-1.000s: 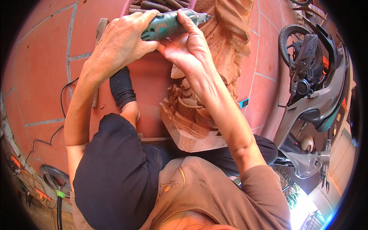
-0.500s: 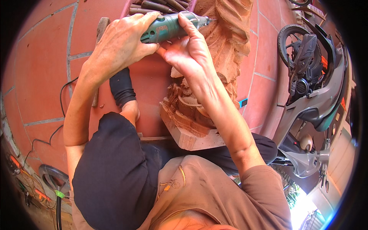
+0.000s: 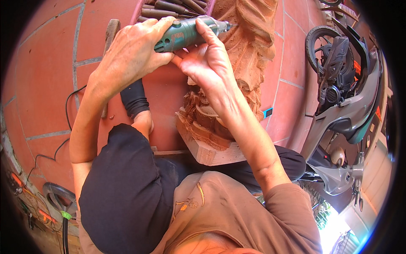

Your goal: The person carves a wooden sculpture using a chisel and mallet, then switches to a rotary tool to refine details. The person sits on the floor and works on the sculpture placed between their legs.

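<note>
Both my hands grip a green rotary tool [image 3: 186,33] near the top of the head view. My left hand [image 3: 131,55] wraps the rear of its body. My right hand [image 3: 209,63] holds the front, fingers over the nose, with the bit touching a reddish carved wooden statue [image 3: 249,55]. The statue leans between my knees, its pale square base [image 3: 207,148] close to my lap. My legs in dark trousers and a foot in a black sock [image 3: 134,98] rest on the red tile floor [image 3: 46,80].
A tray of wooden-handled chisels [image 3: 169,8] lies at the top. A wooden mallet handle [image 3: 111,31] lies left of it. A black cable [image 3: 67,110] runs across the tiles at left. A parked motor scooter [image 3: 347,101] stands close on the right.
The rotary tool and both hands have shifted slightly along the carving; the statue and my legs stay where they were.
</note>
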Demonstrator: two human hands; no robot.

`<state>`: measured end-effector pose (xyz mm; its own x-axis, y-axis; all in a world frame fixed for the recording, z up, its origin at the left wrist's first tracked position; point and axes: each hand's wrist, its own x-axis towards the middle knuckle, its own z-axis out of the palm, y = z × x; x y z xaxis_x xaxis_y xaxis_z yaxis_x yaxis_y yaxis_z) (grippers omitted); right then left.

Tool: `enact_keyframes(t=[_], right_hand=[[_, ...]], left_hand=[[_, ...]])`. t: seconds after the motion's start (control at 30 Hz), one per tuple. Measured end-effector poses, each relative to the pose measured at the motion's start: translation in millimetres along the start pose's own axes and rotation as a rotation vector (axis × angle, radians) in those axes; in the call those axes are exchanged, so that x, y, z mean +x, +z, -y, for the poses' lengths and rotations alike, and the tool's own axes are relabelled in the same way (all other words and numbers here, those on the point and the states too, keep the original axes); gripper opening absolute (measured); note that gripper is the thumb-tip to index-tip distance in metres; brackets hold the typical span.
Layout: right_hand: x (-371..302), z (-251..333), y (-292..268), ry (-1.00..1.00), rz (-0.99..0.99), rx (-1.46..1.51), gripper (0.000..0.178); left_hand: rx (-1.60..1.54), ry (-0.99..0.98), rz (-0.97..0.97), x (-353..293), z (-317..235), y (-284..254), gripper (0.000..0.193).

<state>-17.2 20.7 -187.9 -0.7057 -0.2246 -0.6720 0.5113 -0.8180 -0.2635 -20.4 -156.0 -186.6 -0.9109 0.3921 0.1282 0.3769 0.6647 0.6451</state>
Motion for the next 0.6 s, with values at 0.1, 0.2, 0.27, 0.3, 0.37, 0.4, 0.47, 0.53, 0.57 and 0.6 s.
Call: enact_keyframes(t=[0.1, 0.2, 0.27, 0.3, 0.37, 0.4, 0.47, 0.53, 0.57, 0.6], right_hand=[[-2.3, -1.7, 0.5, 0.011, 0.012, -0.008, 0.04], [-5.7, -4.5, -0.3, 0.027, 0.018, -0.006, 0.04], [-8.1, -6.6, -1.0, 0.033, 0.019, -0.002, 0.04], [-9.6, -7.9, -0.8, 0.037, 0.021, 0.0, 0.04], [-11.5, -10.2, -1.2, 0.044, 0.023, 0.005, 0.039], [-11.5, -11.9, -2.1, 0.051, 0.025, 0.008, 0.039], [-11.9, -15.0, -3.8, 0.072, 0.025, 0.016, 0.038], [-13.1, -16.7, -4.6, 0.094, 0.021, 0.026, 0.037], [-14.4, -17.4, -4.2, 0.097, 0.022, 0.029, 0.037], [-15.9, -18.4, -3.6, 0.1, 0.023, 0.033, 0.037]], left_hand=[[-0.007, 0.007, -0.003, -1.8, -0.8, -1.8, 0.064], [0.002, 0.01, 0.024, -4.7, -0.2, -5.7, 0.064], [-0.01, 0.008, 0.037, -6.7, -0.9, -6.9, 0.065], [-0.015, 0.006, 0.043, -8.2, -1.3, -8.1, 0.065], [-0.022, -0.003, 0.051, -10.6, -2.0, -10.5, 0.065], [-0.024, -0.011, 0.054, -12.4, -2.0, -11.6, 0.065], [-0.005, -0.013, 0.064, -15.7, -1.4, -13.4, 0.066], [-0.01, 0.013, 0.042, -17.6, -0.6, -13.7, 0.063], [-0.022, 0.037, 0.016, -18.8, -0.2, -12.9, 0.061], [-0.033, 0.061, -0.01, -19.8, 0.5, -12.2, 0.059]])
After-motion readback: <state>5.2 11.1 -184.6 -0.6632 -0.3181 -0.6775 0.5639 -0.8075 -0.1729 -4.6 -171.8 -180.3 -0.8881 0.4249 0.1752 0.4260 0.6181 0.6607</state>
